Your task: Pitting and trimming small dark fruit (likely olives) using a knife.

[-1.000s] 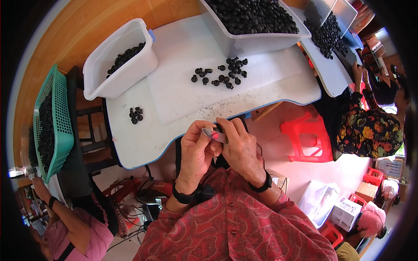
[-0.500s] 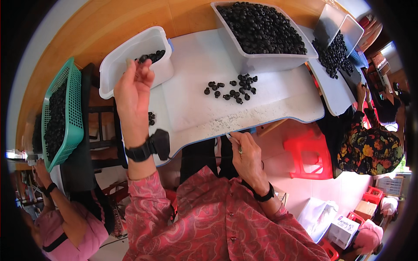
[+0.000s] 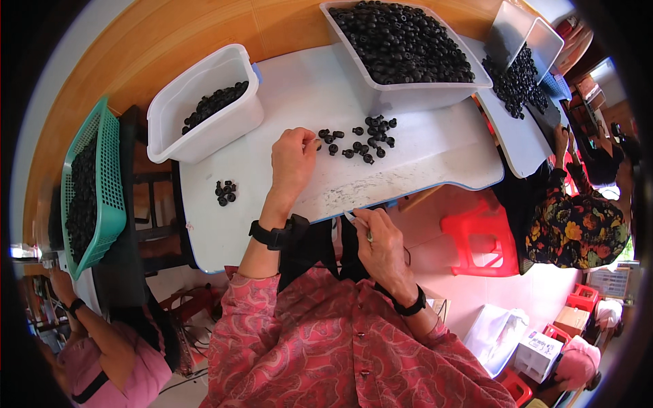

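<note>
My left hand (image 3: 291, 163) reaches over the white table (image 3: 286, 88), its thumb and fingers pinched on a small black round part (image 3: 317, 145) at the left edge of a loose scatter of black parts (image 3: 368, 145). My right hand (image 3: 382, 250) is closed around a slim tool with a pale, narrow tip (image 3: 349, 217), held at the table's front edge; its kind I cannot make out. A small cluster of similar black parts (image 3: 226, 192) lies on the table to the left. Pale and dark crumbs (image 3: 340, 192) are strewn near the front edge.
A white bin (image 3: 204, 92) with some black parts stands back left; a heaped bin (image 3: 408, 92) stands at the back. A green basket (image 3: 102, 183) is far left. People (image 3: 112, 353) work on both sides, near a red stool (image 3: 479, 238) on the right.
My left hand has moved from above the white bin, down and right to the scattered parts. The black part it held there is gone from the fingers. My right hand has barely moved.
</note>
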### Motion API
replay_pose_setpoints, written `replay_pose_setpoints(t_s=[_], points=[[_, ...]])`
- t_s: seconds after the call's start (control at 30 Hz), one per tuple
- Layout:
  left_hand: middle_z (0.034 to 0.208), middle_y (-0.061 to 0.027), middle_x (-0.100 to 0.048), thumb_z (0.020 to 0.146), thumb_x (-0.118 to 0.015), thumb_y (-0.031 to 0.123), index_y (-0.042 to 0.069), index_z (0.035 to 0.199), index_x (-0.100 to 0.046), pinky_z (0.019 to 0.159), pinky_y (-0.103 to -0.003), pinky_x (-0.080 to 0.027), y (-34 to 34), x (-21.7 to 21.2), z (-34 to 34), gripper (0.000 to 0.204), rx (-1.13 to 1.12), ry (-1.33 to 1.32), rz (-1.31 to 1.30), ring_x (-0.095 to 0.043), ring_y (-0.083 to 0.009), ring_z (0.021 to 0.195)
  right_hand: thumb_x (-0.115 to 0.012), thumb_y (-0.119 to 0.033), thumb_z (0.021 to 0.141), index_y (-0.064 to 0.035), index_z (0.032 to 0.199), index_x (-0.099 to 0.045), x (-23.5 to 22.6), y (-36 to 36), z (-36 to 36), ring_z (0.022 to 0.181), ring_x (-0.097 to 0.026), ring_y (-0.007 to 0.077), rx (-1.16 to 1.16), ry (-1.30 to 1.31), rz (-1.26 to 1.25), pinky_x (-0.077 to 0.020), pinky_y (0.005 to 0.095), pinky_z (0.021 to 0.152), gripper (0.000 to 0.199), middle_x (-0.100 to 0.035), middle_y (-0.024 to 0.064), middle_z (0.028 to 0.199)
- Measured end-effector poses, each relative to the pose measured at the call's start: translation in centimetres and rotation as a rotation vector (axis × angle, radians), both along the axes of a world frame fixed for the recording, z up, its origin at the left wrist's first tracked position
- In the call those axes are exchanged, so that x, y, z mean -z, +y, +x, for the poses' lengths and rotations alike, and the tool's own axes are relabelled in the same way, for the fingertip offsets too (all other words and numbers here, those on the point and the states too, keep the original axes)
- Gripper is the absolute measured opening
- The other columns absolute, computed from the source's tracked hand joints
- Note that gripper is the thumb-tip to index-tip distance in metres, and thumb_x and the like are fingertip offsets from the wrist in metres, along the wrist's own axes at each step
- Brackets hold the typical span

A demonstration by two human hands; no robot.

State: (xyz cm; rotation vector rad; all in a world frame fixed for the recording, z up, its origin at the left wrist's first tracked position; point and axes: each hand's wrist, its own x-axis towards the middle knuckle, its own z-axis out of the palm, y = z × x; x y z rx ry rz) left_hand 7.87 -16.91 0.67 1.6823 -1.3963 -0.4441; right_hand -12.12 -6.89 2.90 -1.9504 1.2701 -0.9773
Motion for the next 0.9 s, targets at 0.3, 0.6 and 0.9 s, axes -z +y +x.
replay_pose_setpoints(t_s=[0.3, 0.6, 0.9], points=[[0.1, -0.0143, -0.059, 0.081, -0.063, 0.007, 0.003, 0.096, -0.063, 0.074, -0.039, -0.048, 0.2, -0.8, -1.1, 0.016, 0.094, -0.14, 0.127, -0.061, -0.0317, 0.081, -0.059, 0.005, 0.083, -0.0003, 0.101, -0.059, 0.3, -0.1, -0.3, 0.07, -0.06, 0.0301, -0.003, 0.035, 0.016, -0.0472, 0.0356, 0.062, 0.019, -0.057, 0.0148, 0.084], [0.08, -0.0075, -0.061, 0.084, -0.065, 0.007, -0.001, 0.097, -0.062, 0.06, -0.028, -0.052, 4.4, -2.4, -1.5, 0.015, 0.165, 0.713, 0.19, -0.061, -0.0143, 0.067, -0.06, -0.002, 0.085, -0.0002, 0.1, -0.061, 0.7, -0.4, -0.5, 0.073, -0.063, 0.0265, 0.012, -0.201, 0.116, -0.0492, 0.0312, 0.065, 0.015, -0.062, 0.0137, 0.089], [0.082, -0.0056, -0.063, 0.09, -0.06, 0.004, -0.002, 0.107, -0.06, 0.062, -0.026, -0.056, 10.6, -2.2, -5.4, 0.019, 0.349, 1.466, 0.193, -0.062, -0.0119, 0.07, -0.058, -0.017, 0.094, -0.0001, 0.1, -0.062, -2.8, -0.5, -0.3, 0.053, -0.039, 0.0001, 0.049, -0.704, 0.614, -0.0282, 0.0165, 0.046, 0.018, -0.057, -0.0031, 0.074]])
